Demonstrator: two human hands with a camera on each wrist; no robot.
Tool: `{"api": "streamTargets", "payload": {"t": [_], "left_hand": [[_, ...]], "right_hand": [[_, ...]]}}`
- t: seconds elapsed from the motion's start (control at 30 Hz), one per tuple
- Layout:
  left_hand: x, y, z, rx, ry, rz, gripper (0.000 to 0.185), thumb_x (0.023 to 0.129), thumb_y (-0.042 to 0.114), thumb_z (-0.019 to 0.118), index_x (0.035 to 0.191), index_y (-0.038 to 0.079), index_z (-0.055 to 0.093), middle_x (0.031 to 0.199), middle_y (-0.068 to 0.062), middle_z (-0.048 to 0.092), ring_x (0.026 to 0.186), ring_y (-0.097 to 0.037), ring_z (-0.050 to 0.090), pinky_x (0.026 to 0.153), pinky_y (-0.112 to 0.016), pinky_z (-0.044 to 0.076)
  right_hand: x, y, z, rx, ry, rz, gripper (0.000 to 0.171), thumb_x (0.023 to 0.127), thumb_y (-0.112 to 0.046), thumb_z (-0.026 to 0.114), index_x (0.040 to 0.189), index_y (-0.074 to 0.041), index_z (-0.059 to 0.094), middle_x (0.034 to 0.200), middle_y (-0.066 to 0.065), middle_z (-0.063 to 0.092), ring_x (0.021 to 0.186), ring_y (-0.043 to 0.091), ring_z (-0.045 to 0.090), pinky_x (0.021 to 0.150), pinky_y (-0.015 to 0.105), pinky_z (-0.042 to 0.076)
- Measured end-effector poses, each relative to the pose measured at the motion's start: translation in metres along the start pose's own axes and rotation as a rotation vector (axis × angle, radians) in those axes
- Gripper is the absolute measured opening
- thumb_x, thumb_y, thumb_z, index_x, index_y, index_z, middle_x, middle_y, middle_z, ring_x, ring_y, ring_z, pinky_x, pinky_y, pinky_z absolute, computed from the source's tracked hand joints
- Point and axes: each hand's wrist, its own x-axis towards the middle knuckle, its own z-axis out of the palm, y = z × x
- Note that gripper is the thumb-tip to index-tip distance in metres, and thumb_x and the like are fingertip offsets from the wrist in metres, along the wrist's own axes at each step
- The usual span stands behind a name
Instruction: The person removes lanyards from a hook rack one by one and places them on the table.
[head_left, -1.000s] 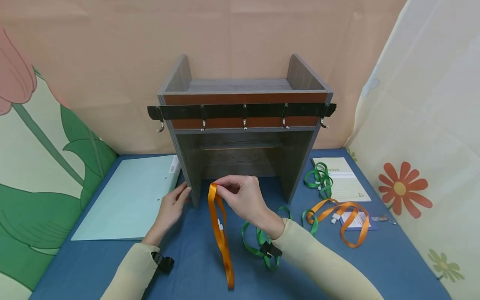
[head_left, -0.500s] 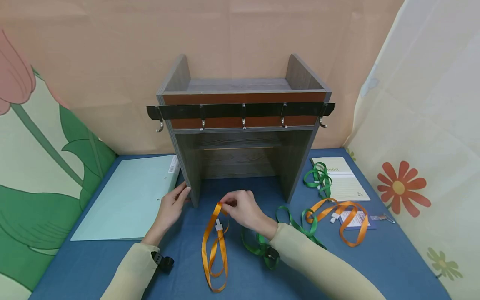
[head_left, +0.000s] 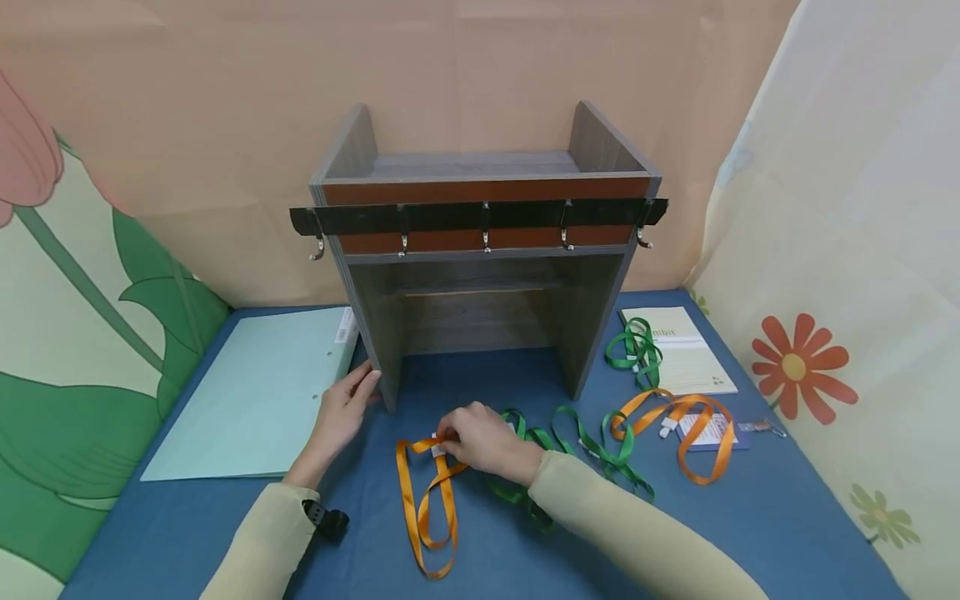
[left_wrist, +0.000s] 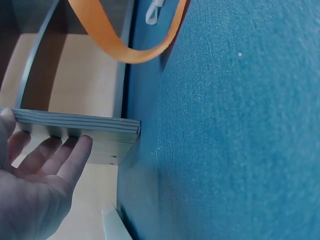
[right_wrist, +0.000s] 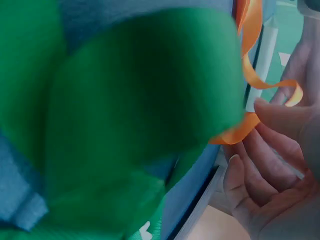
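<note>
An orange lanyard (head_left: 423, 500) lies looped on the blue tabletop (head_left: 750, 517) in front of a grey wooden shelf unit (head_left: 480, 275). My right hand (head_left: 476, 437) pinches the lanyard's upper end near its white clip, low over the table. In the right wrist view the orange lanyard (right_wrist: 250, 65) curls past the fingers (right_wrist: 260, 155), with a green lanyard (right_wrist: 125, 125) blurred close to the lens. My left hand (head_left: 347, 408) rests with straight fingers against the shelf's left side panel (left_wrist: 75, 135).
A black rail with several metal hooks (head_left: 480, 218) runs across the shelf front. A pale green folder (head_left: 262, 392) lies at left. Green lanyards (head_left: 577, 450), another orange lanyard (head_left: 690, 429), a booklet (head_left: 686, 354) and a badge card lie at right.
My right hand has come down from in front of the shelf opening to the table, and the orange lanyard that hung from it now lies slack in loops. The left hand has stayed put.
</note>
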Motion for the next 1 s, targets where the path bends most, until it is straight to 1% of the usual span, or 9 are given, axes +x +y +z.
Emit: {"api": "streamTargets", "payload": {"t": [0.13,0.17,0.3,0.4,0.6,0.67,0.8,0.9,1.0], "left_hand": [[0.006,-0.022,0.002,0.018,0.009,-0.002,0.047,0.103,0.027,0.044,0.143,0.002,0.042,0.138,-0.02,0.047,0.098,-0.035,0.063,0.081,-0.046,0.052],[0.006,-0.023,0.002,0.025,0.01,0.0,0.048,0.103,0.029,0.044,0.143,0.003,0.042,0.138,-0.019,0.047,0.098,-0.034,0.063,0.081,-0.044,0.053],[0.005,-0.022,0.002,0.022,0.018,-0.013,0.049,0.102,0.032,0.045,0.143,0.004,0.044,0.138,-0.018,0.048,0.098,-0.033,0.063,0.08,-0.042,0.053],[0.005,-0.022,0.002,0.028,0.014,-0.028,0.051,0.102,0.035,0.044,0.143,0.004,0.044,0.138,-0.018,0.048,0.101,-0.033,0.062,0.08,-0.042,0.053],[0.006,-0.02,0.003,0.029,0.013,-0.034,0.052,0.102,0.036,0.045,0.142,0.003,0.044,0.138,-0.017,0.048,0.106,-0.033,0.06,0.081,-0.042,0.053],[0.006,-0.019,0.003,0.032,0.013,-0.037,0.052,0.102,0.036,0.045,0.142,0.003,0.044,0.138,-0.017,0.048,0.107,-0.032,0.06,0.08,-0.04,0.053],[0.005,-0.019,0.003,0.037,0.013,-0.038,0.052,0.102,0.036,0.045,0.142,0.003,0.044,0.138,-0.017,0.048,0.106,-0.032,0.06,0.08,-0.038,0.053],[0.005,-0.018,0.003,0.033,0.016,-0.035,0.052,0.102,0.035,0.045,0.142,0.003,0.044,0.138,-0.018,0.048,0.104,-0.032,0.061,0.08,-0.038,0.054],[0.005,-0.018,0.004,0.032,0.017,-0.034,0.052,0.102,0.035,0.045,0.142,0.003,0.044,0.138,-0.018,0.048,0.104,-0.032,0.061,0.08,-0.04,0.054]], "right_hand": [[0.002,-0.001,0.001,-0.012,-0.03,0.001,0.013,0.085,-0.021,0.074,0.094,-0.011,0.075,0.082,-0.007,0.067,0.063,-0.003,0.054,0.055,0.011,0.046],[0.003,-0.002,0.001,-0.017,-0.035,-0.001,0.013,0.085,-0.02,0.074,0.094,-0.011,0.075,0.082,-0.007,0.067,0.062,-0.002,0.054,0.055,0.011,0.045],[0.004,-0.002,0.001,-0.006,-0.075,0.0,0.013,0.087,-0.018,0.072,0.097,-0.009,0.074,0.084,-0.004,0.068,0.063,-0.001,0.054,0.055,0.011,0.046],[0.004,-0.001,0.002,0.005,-0.087,0.016,0.018,0.088,-0.016,0.071,0.104,-0.007,0.073,0.09,-0.002,0.069,0.065,-0.001,0.056,0.055,0.011,0.046],[0.004,0.003,0.001,-0.035,-0.091,0.069,0.028,0.087,-0.014,0.072,0.114,-0.005,0.07,0.092,0.002,0.067,0.066,0.002,0.055,0.054,0.011,0.046],[0.004,0.004,0.0,-0.042,-0.102,0.086,0.03,0.087,-0.015,0.072,0.116,-0.006,0.069,0.098,0.002,0.068,0.07,0.002,0.056,0.057,0.011,0.046],[0.003,0.005,-0.001,-0.025,-0.107,0.095,0.031,0.088,-0.016,0.071,0.117,-0.006,0.069,0.104,0.002,0.068,0.075,0.002,0.057,0.06,0.012,0.047],[0.001,0.005,-0.004,0.011,-0.102,0.087,0.025,0.088,-0.014,0.071,0.111,-0.005,0.071,0.097,0.002,0.068,0.07,0.004,0.057,0.058,0.013,0.048],[0.0,0.006,-0.01,0.034,-0.084,0.078,0.023,0.088,-0.013,0.071,0.109,-0.004,0.071,0.096,0.002,0.068,0.074,0.005,0.059,0.06,0.014,0.049]]}}
